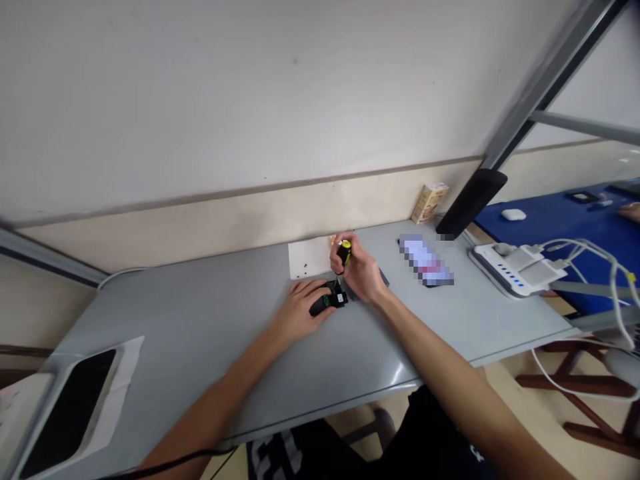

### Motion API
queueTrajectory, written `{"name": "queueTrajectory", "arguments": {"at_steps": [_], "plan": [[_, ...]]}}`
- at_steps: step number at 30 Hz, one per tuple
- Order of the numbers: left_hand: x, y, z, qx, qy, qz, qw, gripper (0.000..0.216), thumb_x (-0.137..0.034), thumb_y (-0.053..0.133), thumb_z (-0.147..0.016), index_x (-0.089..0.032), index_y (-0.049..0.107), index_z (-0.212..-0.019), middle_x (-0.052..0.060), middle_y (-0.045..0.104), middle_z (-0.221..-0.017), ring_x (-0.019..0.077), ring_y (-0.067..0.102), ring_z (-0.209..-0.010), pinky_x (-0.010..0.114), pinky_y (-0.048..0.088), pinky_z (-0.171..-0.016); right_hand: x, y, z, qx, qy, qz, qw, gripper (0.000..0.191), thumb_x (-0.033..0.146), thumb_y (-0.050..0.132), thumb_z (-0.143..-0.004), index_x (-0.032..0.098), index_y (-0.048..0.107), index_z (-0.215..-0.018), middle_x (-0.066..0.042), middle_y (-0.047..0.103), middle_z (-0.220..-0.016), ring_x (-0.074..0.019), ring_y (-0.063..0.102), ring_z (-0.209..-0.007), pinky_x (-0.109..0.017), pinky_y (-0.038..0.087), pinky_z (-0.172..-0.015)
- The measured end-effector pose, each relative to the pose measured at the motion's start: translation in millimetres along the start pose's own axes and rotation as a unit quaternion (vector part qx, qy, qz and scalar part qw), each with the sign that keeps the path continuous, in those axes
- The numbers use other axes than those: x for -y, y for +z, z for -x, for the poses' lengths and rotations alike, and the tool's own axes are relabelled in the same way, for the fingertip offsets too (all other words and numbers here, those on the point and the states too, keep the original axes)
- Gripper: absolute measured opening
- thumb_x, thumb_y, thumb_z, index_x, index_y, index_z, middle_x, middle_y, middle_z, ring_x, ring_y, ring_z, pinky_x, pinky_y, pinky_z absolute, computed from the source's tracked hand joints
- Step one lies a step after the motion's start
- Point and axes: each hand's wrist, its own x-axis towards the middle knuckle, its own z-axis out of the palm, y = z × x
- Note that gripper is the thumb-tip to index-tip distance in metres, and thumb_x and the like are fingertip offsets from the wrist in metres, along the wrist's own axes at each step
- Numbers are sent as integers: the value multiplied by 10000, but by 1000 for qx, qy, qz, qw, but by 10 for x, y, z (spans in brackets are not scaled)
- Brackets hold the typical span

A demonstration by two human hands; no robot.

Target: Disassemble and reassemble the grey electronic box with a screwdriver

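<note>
My left hand (306,305) is closed around a small black device (320,305) on the grey table, fingers over its far side and thumb along the near side. A bit of green circuit board shows in its opened body. My right hand (363,270) grips a yellow and black screwdriver (345,252), held upright with its tip down at the device. Whether the tip sits in a screw is too small to tell. Behind them lies a white sheet of paper (304,257) with several tiny dark pieces on it. A dark flat item (384,279) is partly hidden behind my right wrist.
A phone (425,260) lies to the right, with a small carton (429,203) against the wall. A white power strip (515,270) with cables sits at the right end. A tablet-like black panel (70,413) lies at left. Another person's hand (631,212) shows far right.
</note>
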Motion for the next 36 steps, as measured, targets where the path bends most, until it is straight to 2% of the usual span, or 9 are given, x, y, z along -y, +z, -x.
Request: {"name": "queueTrajectory", "arguments": {"at_steps": [4, 9, 12, 18, 22, 24, 28, 32, 36], "plan": [[19, -18, -29, 16, 3, 8, 1000, 255, -363, 713, -925, -247, 677, -1149, 66, 668, -1367, 262, 612, -1220, 479, 440, -1084, -31, -17, 15, 8, -7, -6, 1000, 224, 439, 573, -977, 263, 450, -913, 53, 397, -628, -123, 301, -545, -246, 265, -558], [9, -55, -43, 24, 1, 12, 1000, 244, -350, 711, -930, -256, 681, -1153, 54, 661, -1382, 262, 591, -1262, 477, 435, -1092, 13, -133, 1, -2, -2, 26, 1000, 257, 473, 608, -937, 233, 529, -896, -21, 561, -810, -159, 513, -695, -304, 424, -677], [4, -64, -43, 32, 4, 6, 999, 264, -374, 701, -940, -260, 670, -1177, 50, 635, -1426, 260, 578, -1293, 473, 427, -1099, 59, -162, -29, 18, 23, 30, 999, 280, 478, 642, -912, 208, 570, -897, -38, 558, -845, -167, 543, -735, -314, 438, -691], [4, -57, -35, 36, 1, -8, 999, 265, -389, 679, -952, -262, 669, -1184, 41, 637, -1423, 257, 565, -1321, 473, 414, -1121, -20, 25, -142, -1, 16, 5, 1000, 327, 563, 522, -974, 240, 505, -926, 36, 420, -644, -123, 340, -554, -255, 294, -550], [7, -62, -27, 39, -2, -10, 999, 291, -410, 657, -964, -268, 663, -1217, 40, 626, -1437, 260, 555, -1328, 473, 411, -1127, -70, 73, -105, -12, 3, 7, 1000, 303, 510, 574, -959, 265, 408, -894, 71, 359, -596, -108, 233, -510, -236, 215, -516], [6, -69, -26, 42, -1, -11, 999, 290, -411, 639, -975, -272, 663, -1228, 40, 619, -1446, 259, 553, -1329, 470, 413, -1126, -61, 42, -73, -10, -2, 24, 1000, 306, 490, 604, -946, 269, 399, -893, 64, 413, -610, -116, 296, -521, -239, 266, -530], [6, -76, -29, 45, 6, -12, 999, 269, -399, 632, -981, -274, 676, -1215, 40, 628, -1433, 254, 558, -1324, 461, 418, -1123, -14, -20, -56, -5, -11, 52, 999, 261, 485, 609, -952, 250, 498, -929, -7, 559, -811, -141, 492, -670, -282, 399, -637], [13, -72, -37, 40, 10, -3, 999, 280, -396, 644, -975, -281, 671, -1229, 39, 640, -1416, 253, 559, -1325, 464, 423, -1118, 12, -4, -49, 2, 29, 43, 999, 326, 560, 537, -973, 238, 550, -923, -9, 483, -763, -149, 446, -655, -294, 399, -626], [18, -72, -45, 42, 5, 3, 999, 253, -394, 668, -958, -282, 687, -1185, 41, 644, -1410, 261, 569, -1313, 475, 426, -1113, 5, -7, -20, -29, 17, 29, 999, 323, 584, 540, -960, 265, 503, -925, 26, 393, -670, -141, 339, -579, -275, 345, -566]]}}
